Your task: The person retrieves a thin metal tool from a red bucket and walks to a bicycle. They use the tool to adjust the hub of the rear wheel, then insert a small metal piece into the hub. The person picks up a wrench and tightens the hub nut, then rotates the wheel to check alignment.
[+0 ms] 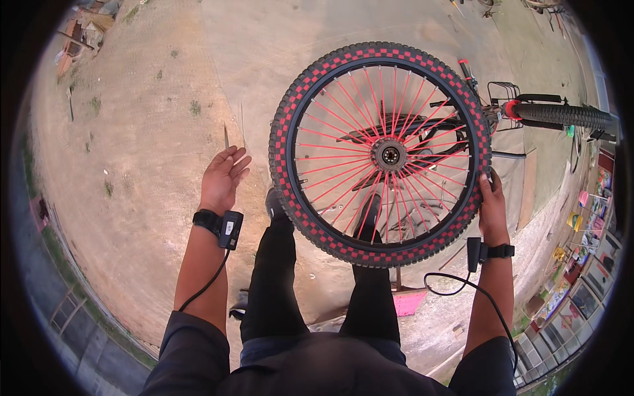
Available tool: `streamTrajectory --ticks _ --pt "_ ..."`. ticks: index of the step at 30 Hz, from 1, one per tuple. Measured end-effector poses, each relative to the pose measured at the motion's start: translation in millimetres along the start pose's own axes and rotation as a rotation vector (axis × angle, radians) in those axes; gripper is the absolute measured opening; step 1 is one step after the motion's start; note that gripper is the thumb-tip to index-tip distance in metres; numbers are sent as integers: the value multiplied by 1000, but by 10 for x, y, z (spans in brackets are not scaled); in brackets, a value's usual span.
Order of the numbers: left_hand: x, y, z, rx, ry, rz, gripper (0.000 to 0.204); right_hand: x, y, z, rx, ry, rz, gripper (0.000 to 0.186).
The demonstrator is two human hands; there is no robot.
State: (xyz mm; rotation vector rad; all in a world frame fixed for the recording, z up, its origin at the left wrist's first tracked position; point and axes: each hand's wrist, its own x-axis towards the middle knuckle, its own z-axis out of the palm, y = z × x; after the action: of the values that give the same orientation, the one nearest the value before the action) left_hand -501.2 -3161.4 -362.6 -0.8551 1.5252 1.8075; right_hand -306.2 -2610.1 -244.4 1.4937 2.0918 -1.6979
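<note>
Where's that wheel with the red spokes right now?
In the head view, the wheel is right of centre, its lower-right edge in the right grip, partly covering the bicycle.

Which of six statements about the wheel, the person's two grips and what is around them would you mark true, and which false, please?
1. The person's right grip is on the edge of the wheel. True.
2. The person's left grip is on the wheel too. False: it is apart from the wheel, with nothing visible in it.
3. The spokes are red. True.
4. The tire is plain black all over. False: it has a red-and-black checkered band.
5. Another wheel shows to the right of the held one. True.
6. Only one wrist wears a strapped device. False: both the left device and the right device show.
</note>
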Motion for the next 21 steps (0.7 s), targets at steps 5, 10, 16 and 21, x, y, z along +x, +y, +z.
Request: streamTrajectory --ticks 5,10,16,21 --pt "-300 358 -311 1 -22 -15 50 -312 189 82 2 122 79 80" --pt "-515 743 -562 106 -83 7 63 -621 305 274 169 182 131 75" --pt "-779 924 -684 139 -57 -41 51 -1161 240 505 134 244 280 71" --pt "-1094 922 -779 170 -50 -88 34 -1547 520 366 183 275 319 74"
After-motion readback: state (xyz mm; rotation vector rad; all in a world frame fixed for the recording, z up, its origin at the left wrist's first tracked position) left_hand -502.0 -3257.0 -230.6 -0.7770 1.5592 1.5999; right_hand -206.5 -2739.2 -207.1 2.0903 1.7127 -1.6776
